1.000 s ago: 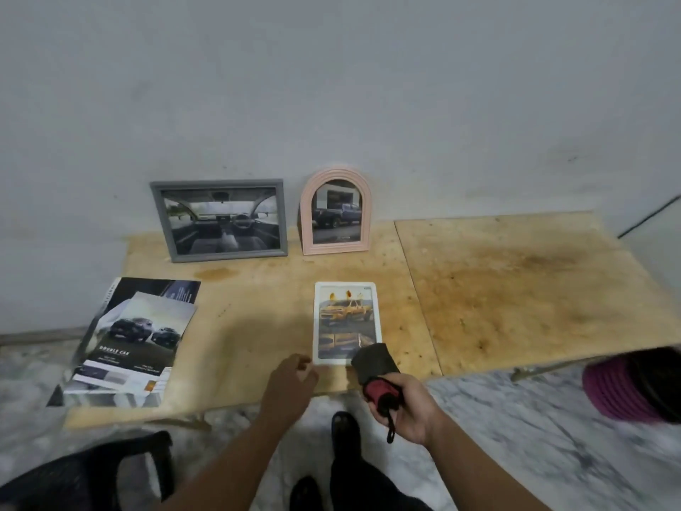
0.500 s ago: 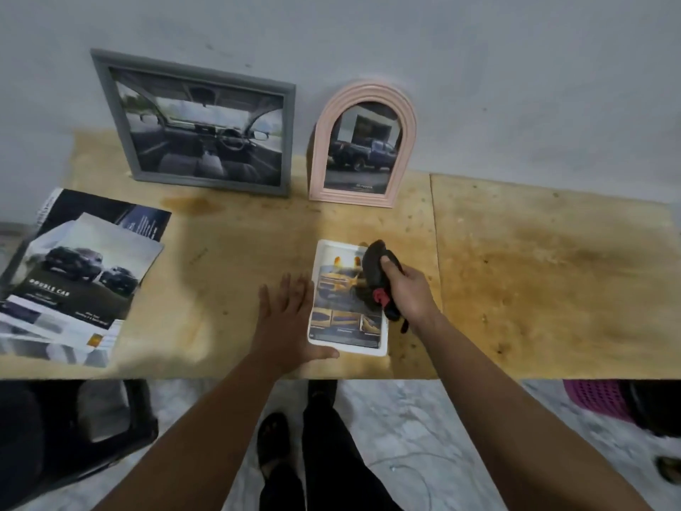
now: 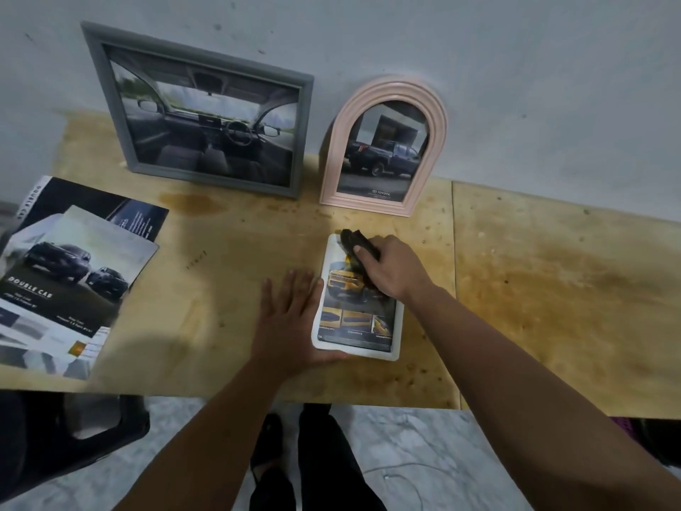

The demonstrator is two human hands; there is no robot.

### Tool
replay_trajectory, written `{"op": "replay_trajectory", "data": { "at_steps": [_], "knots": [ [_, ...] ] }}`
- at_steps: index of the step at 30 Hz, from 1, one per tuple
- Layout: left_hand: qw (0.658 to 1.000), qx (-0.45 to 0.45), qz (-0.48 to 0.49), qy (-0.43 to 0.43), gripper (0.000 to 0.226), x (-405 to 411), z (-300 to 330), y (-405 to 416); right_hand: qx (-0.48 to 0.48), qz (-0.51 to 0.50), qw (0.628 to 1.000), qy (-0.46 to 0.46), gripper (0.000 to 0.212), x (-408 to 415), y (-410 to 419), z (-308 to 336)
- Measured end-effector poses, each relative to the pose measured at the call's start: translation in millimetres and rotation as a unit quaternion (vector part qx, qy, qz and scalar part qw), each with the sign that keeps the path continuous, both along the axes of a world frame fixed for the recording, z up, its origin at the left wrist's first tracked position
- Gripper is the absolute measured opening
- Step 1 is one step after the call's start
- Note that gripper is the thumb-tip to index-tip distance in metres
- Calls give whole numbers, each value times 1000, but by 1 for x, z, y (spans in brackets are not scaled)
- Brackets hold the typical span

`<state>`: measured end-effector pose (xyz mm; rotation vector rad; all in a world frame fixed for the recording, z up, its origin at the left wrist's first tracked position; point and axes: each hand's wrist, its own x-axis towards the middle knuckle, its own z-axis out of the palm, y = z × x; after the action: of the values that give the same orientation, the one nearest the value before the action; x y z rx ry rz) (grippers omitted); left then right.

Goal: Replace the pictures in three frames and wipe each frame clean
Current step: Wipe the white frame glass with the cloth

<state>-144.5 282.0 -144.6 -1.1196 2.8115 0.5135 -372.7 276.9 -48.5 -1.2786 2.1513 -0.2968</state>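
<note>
A white frame (image 3: 355,328) with a yellow car picture lies flat near the table's front edge. My left hand (image 3: 291,319) lies flat beside its left edge, fingers straight, thumb against the frame's lower corner. My right hand (image 3: 390,269) grips a dark cloth (image 3: 355,242) and presses it on the upper part of the white frame. A grey frame (image 3: 206,112) with a car-interior picture leans on the wall at the back left. Next to it stands a pink arched frame (image 3: 387,149) holding a pickup picture.
Car brochures (image 3: 70,274) lie stacked at the table's left end. The plywood table (image 3: 552,289) runs on to the right. A black chair (image 3: 66,437) stands below the table's left front edge. My legs and feet show on the marble floor.
My head has come closer to the table. My right hand has pushed the cloth up the white frame towards its top edge. My left hand stays flat at the frame's left side.
</note>
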Motion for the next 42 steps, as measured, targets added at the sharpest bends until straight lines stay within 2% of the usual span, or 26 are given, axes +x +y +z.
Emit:
{"op": "replay_trajectory", "data": {
  "at_steps": [3, 9, 17, 22, 25, 28, 31, 33, 35, 38, 40, 42],
  "knots": [
    [1000, -9, 0, 3, 135, 1, -1, 0, 24, 67, 995, 76, 39, 4, -4, -16],
    [1000, -7, 5, 1, 134, 0, -3, 0, 20, 102, 988, 119, 38, 13, -9, -33],
    [1000, -19, 11, 11, 138, 0, -3, 4, -26, 157, 982, 101, 36, 21, 24, -50],
    [999, -28, 8, 29, 134, 1, -7, 3, -46, 213, 970, 105, 42, 38, 64, -56],
    [998, -26, 13, 49, 132, 1, -9, 4, -40, 236, 968, 80, 51, 49, 89, -53],
    [998, -32, 14, 60, 132, 2, -11, 4, -10, 229, 973, 0, 41, 51, 100, -46],
    [997, -34, 17, 68, 134, 1, -9, 4, -13, 125, 985, -120, 23, 38, 86, -30],
    [997, -35, 15, 62, 136, 1, -7, 4, -56, 42, 988, -135, 18, 25, 70, -21],
    [998, -37, 14, 58, 138, 2, -6, 4, -100, 38, 994, -34, 24, 12, 51, -24],
    [998, -37, 13, 48, 138, 2, -6, 5, -75, 123, 977, 155, 43, 7, 35, -47],
    [998, -35, 14, 50, 137, 1, -7, 4, -62, 163, 962, 210, 47, 17, 37, -61],
    [998, -33, 13, 50, 137, 1, -8, 4, -73, 178, 959, 210, 49, 24, 44, -68]
  ]
}}
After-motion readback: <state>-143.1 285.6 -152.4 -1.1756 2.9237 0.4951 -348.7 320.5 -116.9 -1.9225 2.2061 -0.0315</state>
